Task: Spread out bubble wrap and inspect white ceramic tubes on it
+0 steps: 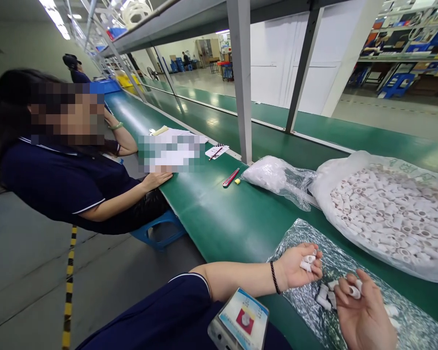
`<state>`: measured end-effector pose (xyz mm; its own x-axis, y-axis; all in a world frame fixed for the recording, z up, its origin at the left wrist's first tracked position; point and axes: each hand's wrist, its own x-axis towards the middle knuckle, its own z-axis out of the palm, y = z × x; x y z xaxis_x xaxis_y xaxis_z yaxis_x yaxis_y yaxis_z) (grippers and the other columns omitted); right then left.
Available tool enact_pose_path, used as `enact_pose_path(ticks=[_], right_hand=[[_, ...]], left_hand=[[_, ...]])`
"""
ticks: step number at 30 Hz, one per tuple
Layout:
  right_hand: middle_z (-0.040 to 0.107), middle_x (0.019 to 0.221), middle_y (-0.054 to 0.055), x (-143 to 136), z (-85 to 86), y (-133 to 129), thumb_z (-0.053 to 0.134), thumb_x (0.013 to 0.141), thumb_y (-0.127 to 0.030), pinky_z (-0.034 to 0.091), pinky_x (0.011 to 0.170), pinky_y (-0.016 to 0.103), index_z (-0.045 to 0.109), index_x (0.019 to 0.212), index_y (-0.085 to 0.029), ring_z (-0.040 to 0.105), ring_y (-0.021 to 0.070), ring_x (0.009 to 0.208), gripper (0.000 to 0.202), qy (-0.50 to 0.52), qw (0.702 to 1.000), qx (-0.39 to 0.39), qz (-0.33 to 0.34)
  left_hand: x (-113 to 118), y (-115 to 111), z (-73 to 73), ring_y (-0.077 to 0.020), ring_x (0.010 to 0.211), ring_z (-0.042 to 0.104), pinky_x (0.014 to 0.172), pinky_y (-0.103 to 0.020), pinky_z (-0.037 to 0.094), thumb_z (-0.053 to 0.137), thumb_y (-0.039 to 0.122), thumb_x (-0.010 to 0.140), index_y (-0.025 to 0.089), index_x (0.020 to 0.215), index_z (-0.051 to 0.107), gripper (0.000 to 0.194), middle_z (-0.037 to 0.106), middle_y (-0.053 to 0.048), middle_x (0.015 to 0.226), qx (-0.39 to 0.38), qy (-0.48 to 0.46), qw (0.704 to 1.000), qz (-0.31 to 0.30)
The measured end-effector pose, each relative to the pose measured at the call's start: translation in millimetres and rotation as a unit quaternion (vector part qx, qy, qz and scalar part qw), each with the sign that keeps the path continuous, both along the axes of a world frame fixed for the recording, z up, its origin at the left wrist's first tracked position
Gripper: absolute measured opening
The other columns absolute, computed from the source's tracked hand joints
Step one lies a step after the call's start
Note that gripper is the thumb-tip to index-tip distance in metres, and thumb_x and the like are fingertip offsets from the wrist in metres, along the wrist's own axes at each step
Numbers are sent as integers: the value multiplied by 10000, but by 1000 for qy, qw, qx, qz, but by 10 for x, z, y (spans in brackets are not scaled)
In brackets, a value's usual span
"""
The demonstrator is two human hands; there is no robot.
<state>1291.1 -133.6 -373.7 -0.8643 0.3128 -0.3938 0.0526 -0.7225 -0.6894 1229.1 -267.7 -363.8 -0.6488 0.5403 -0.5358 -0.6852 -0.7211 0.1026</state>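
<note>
Palm up, my left hand [300, 267] curls its fingers around a few small white plastic pipe fittings [308, 262]. My right hand [363, 308] is closed on a white pipe fitting [355, 291] between thumb and fingers. Both hands are just above a clear crinkled plastic bag [295, 238] lying flat on the green bench. Several loose elbow-shaped fittings [323, 297] rest on it between and under the hands, some partly hidden by my right hand. Beyond them stands a large open plastic bag [323, 182] full of the same white fittings.
A knotted clear bag [268, 172] with white contents lies by the metal post [240, 82]. Near it are a red cutter knife [230, 178] and a small yellow piece [237, 181]. To the left a seated co-worker [58, 180] rests a hand beside papers [175, 146].
</note>
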Motion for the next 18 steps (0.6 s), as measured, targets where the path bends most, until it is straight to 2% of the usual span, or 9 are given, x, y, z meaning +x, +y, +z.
enact_pose_path(ticks=[4, 6, 9, 11, 14, 16, 18], right_hand=[[380, 629, -60, 44, 46, -45, 687, 869, -400, 259, 370, 166, 578, 908, -216, 309, 42, 429, 218, 11, 999, -20, 29], [302, 550, -67, 55, 112, -74, 598, 929, -437, 228, 355, 183, 548, 831, -209, 241, 51, 389, 253, -10, 999, -41, 28], [221, 484, -60, 58, 214, -108, 513, 955, -451, 200, 347, 198, 481, 725, -197, 189, 65, 371, 344, -53, 996, -64, 13], [208, 475, -52, 50, 238, -109, 504, 941, -408, 206, 350, 193, 443, 680, -187, 195, 67, 376, 347, -67, 995, -70, 8], [306, 526, -41, 19, 178, -73, 602, 843, -343, 235, 347, 172, 455, 682, -182, 268, 58, 404, 271, -77, 995, -64, 22], [441, 635, -32, -6, 105, -41, 701, 749, -336, 262, 340, 156, 517, 744, -186, 340, 47, 441, 238, -77, 996, -32, 37], [499, 735, -32, -18, 46, -20, 774, 675, -332, 284, 335, 147, 558, 812, -191, 371, 36, 463, 292, -66, 997, 9, 50]], left_hand=[[0, -6, 19, -83, 440, 340, 444, -173, 222, 387, 275, 1009, 144, 832, 490, 244, 396, 20, 614, -20, 27, 998, -54], [-1, -4, 27, -88, 428, 326, 436, -182, 205, 364, 333, 1017, 155, 828, 479, 283, 362, 30, 590, -34, 48, 996, -69], [-6, -2, 15, -90, 437, 344, 448, -186, 210, 374, 308, 1015, 169, 846, 476, 241, 374, 26, 606, -43, 79, 994, -66], [-14, -4, -7, -86, 456, 370, 466, -184, 232, 398, 230, 1000, 173, 884, 490, 159, 420, 14, 654, -45, 90, 993, -53], [-34, -11, -42, -81, 482, 400, 485, -183, 265, 404, 112, 951, 166, 956, 524, 131, 487, -16, 743, -52, 96, 993, -40], [-49, -15, -60, -85, 489, 408, 488, -189, 281, 409, 86, 927, 159, 985, 537, 158, 508, -28, 777, -58, 98, 993, -37], [-60, -18, -66, -84, 487, 400, 489, -190, 279, 427, 90, 925, 153, 992, 541, 147, 500, -21, 765, -62, 99, 993, -34]])
